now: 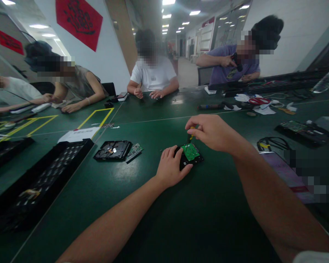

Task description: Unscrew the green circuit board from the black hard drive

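Observation:
In the head view a black hard drive lies on the green table with its green circuit board facing up. Across its left side rests my left hand, fingers over the far edge and thumb along the near edge, gripping it. My right hand pinches a small screwdriver with a yellow and dark handle, held upright. Its thin shaft points down onto the circuit board; the exact contact at the tip is too small to make out. To the left sit another hard drive and a loose circuit board.
A long black tray lies left, beside a white paper. At right are a phone, a black cable and a black device. A dark cylindrical tool lies ahead. Several people sit across the table.

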`<state>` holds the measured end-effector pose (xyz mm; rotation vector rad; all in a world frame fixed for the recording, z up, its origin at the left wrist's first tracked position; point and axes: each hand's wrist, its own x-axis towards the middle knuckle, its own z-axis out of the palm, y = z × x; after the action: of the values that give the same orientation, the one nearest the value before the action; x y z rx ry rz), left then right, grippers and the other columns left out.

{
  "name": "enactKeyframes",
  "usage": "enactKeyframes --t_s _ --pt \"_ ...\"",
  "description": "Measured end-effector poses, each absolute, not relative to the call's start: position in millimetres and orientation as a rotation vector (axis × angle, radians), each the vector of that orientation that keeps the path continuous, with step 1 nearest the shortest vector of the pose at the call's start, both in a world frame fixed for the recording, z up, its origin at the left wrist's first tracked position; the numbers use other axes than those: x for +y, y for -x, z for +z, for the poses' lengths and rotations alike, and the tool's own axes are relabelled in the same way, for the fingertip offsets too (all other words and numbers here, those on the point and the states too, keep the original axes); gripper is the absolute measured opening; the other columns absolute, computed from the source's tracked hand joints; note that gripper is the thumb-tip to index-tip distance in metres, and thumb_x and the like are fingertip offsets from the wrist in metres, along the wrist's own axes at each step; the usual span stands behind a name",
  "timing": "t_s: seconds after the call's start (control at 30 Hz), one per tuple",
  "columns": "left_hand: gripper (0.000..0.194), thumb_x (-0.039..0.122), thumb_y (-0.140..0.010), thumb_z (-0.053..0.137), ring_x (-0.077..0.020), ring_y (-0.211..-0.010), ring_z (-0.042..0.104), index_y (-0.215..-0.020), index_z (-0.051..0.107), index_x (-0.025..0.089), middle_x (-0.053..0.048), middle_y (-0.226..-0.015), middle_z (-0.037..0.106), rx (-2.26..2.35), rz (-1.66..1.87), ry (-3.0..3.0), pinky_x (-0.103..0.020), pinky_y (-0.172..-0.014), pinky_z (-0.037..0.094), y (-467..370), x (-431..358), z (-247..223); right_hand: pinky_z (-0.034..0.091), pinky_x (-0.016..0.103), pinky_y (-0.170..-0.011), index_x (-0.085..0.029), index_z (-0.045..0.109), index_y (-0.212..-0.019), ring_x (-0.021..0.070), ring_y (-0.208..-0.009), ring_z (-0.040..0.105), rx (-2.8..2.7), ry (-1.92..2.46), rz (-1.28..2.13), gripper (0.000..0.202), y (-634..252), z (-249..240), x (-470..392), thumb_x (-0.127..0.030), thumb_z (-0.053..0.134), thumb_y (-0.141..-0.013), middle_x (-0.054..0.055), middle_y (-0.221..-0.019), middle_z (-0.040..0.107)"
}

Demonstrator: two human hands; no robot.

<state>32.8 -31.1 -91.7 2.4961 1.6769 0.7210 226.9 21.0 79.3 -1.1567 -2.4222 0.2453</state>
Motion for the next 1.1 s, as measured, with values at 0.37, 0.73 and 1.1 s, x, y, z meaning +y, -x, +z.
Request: enactKeyframes --t_s 0.37,0.73,1.1 --pt "0.071 0.067 -0.097 0.059 -0.0384 -0.144 0.048 -0.151 0.053 0.02 -0.018 -0.155 0.052 1.67 0.734 -2.503 -0.059 -0.121 0.039 -31.2 -30.9 -92.1 0.042 0.031 -0.072 -0.019 0.077 -0.096 0.0207 -0.079 0.069 -2.427 1.277 0.082 0.017 -228.0 79.3 19.2 -0.034 0.069 -0.097 0.007 -0.089 0.079" --pt "0.071 0.067 -0.096 0.06 -0.0393 -0.144 0.047 -0.151 0.053 0.021 -0.017 -0.155 0.052 1.672 0.717 -2.494 -0.059 -0.12 0.039 -32.1 -30.4 -91.6 0.044 0.029 -0.074 -0.019 0.078 -0.097 0.0184 -0.078 0.07 -2.443 1.16 0.22 0.02 -226.0 80.3 18.0 -0.027 0.06 -0.101 0.004 -0.088 0.079" --pt "0.071 0.067 -0.096 0.06 -0.0389 -0.144 0.047 -0.15 0.054 0.021 -0.017 -0.155 0.052 1.675 0.736 -2.493 -0.058 -0.121 0.039 -31.8 -31.2 -93.4 0.045 0.029 -0.073 -0.018 0.074 -0.092 0.0194 -0.078 0.072 -2.419 1.2 0.251 0.018 -229.9 79.5 18.9 -0.035 0.071 -0.096 0.005 -0.087 0.08"
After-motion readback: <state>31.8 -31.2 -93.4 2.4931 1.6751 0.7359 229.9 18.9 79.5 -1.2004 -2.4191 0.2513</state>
